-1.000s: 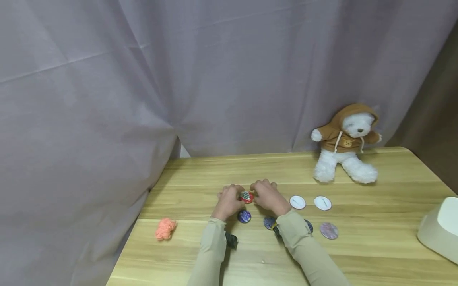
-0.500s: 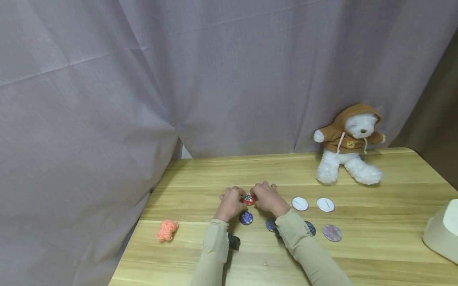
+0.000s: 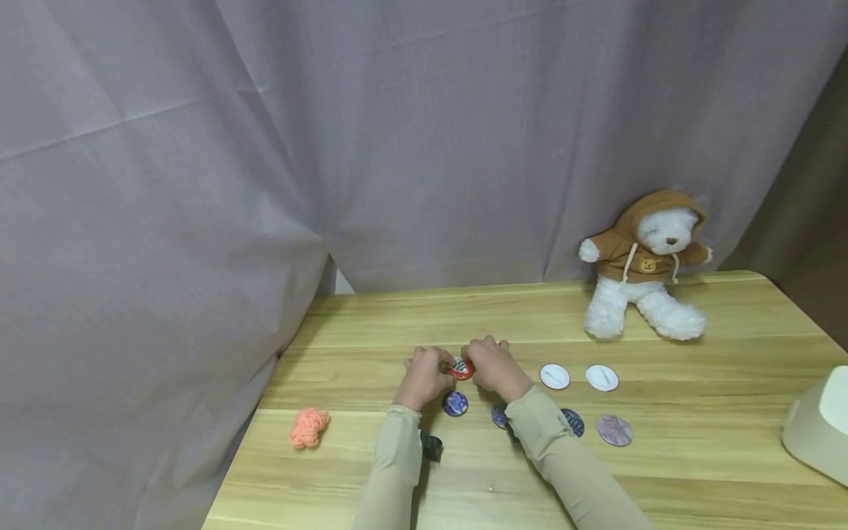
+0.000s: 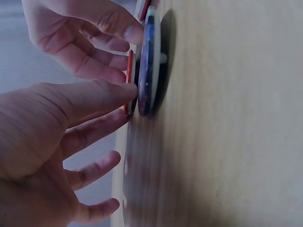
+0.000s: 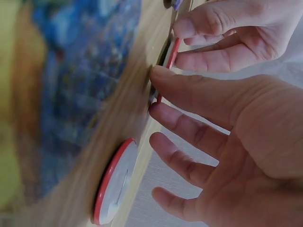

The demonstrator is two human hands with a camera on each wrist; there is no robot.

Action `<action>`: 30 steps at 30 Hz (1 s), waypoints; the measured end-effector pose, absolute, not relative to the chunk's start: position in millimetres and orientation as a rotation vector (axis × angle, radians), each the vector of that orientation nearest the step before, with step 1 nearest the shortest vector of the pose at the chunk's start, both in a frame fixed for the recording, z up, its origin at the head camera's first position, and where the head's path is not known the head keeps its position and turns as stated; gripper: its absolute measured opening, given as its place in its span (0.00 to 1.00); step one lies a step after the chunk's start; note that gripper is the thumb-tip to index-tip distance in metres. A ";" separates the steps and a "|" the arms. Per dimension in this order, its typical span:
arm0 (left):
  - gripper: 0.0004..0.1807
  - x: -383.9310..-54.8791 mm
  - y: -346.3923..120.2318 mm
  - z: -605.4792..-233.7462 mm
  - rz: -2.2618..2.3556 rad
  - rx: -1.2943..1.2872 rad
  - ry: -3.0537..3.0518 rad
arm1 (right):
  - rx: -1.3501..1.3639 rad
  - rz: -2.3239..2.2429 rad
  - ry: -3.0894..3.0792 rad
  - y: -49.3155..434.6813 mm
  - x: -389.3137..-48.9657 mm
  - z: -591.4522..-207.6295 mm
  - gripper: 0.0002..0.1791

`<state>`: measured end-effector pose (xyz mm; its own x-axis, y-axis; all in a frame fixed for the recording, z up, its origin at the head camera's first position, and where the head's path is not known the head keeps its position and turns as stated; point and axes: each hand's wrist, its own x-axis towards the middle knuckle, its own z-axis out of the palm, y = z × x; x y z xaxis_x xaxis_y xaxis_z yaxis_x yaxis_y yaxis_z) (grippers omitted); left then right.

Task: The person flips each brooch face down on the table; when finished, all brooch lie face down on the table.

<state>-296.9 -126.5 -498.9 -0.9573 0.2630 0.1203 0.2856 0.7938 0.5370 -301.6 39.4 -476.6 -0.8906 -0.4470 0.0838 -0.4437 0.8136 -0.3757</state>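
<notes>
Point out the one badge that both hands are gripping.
The red-faced badge, pinched by the left hand and right hand. It alone shows a red face; the blue badges, pale purple badge and white badges lie on the table.

1. Red round badge: between the left hand and the right hand.
2. Blue-purple round badge: on the wooden table, just before it.
3. 2 white round badges: right of the right hand.
4. Coral yarn bundle: left of the left hand.
5. White plush bear: behind the white badges, before the grey fabric curtain.
</notes>
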 end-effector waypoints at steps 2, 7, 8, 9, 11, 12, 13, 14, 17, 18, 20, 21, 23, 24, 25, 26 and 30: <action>0.11 -295.7 -127.3 -498.6 -0.884 -0.473 -2.937 | -0.720 -0.608 2.995 39.4 -301.6 -477.8 0.14; 0.07 -293.3 -129.7 -497.5 -0.888 -0.532 -2.930 | -0.703 -0.610 3.011 40.8 -303.5 -479.4 0.13; 0.06 -292.8 -130.2 -497.2 -0.895 -0.541 -2.929 | -0.704 -0.613 3.010 41.2 -304.2 -479.3 0.12; 0.06 -292.5 -130.6 -496.8 -0.897 -0.549 -2.925 | -0.706 -0.619 3.008 41.7 -304.5 -478.7 0.12; 0.06 -291.6 -131.3 -495.6 -0.915 -0.551 -2.924 | -0.715 -0.631 3.005 42.7 -305.3 -477.2 0.11; 0.06 -291.4 -131.6 -495.3 -0.930 -0.551 -2.922 | -0.714 -0.639 3.001 43.3 -305.7 -476.5 0.11; 0.06 -291.1 -132.0 -495.0 -0.947 -0.549 -2.919 | -0.714 -0.650 2.997 44.0 -305.9 -475.9 0.11; 0.06 -291.1 -132.3 -494.9 -0.960 -0.548 -2.914 | -0.715 -0.662 2.992 44.7 -306.1 -475.1 0.10; 0.06 -291.9 -132.1 -494.5 -0.996 -0.539 -2.888 | -0.725 -0.706 2.980 47.9 -306.6 -472.9 0.09; 0.06 -292.4 -131.8 -494.5 -1.006 -0.534 -2.877 | -0.728 -0.720 2.974 48.9 -306.5 -472.0 0.09; 0.06 -293.3 -131.1 -494.3 -1.001 -0.529 -2.854 | -0.739 -0.746 2.965 50.8 -306.4 -470.5 0.08; 0.06 -294.2 -130.8 -494.4 -0.993 -0.526 -2.841 | -0.744 -0.764 2.962 51.8 -306.1 -469.7 0.08; 0.05 -294.8 -130.0 -493.7 -0.981 -0.521 -2.818 | -0.744 -0.789 2.955 53.2 -305.8 -468.7 0.09; 0.05 -294.9 -129.7 -493.4 -0.980 -0.520 -2.807 | -0.744 -0.800 2.955 53.7 -305.6 -468.2 0.09; 0.05 -294.8 -129.3 -493.0 -0.975 -0.520 -2.796 | -0.744 -0.811 2.955 54.2 -305.7 -468.3 0.10; 0.05 -294.7 -129.1 -492.6 -0.973 -0.519 -2.786 | -0.745 -0.824 2.954 54.4 -305.6 -468.4 0.11; 0.06 -293.7 -128.3 -491.5 -0.969 -0.515 -2.768 | -0.766 -0.868 2.943 54.6 -304.3 -469.2 0.11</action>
<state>-293.7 -128.3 -491.5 -0.9271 0.2664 0.2637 0.3727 0.7302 0.5727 -304.3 54.6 -469.2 -0.8825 -0.4450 0.1522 -0.4564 0.7320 -0.5058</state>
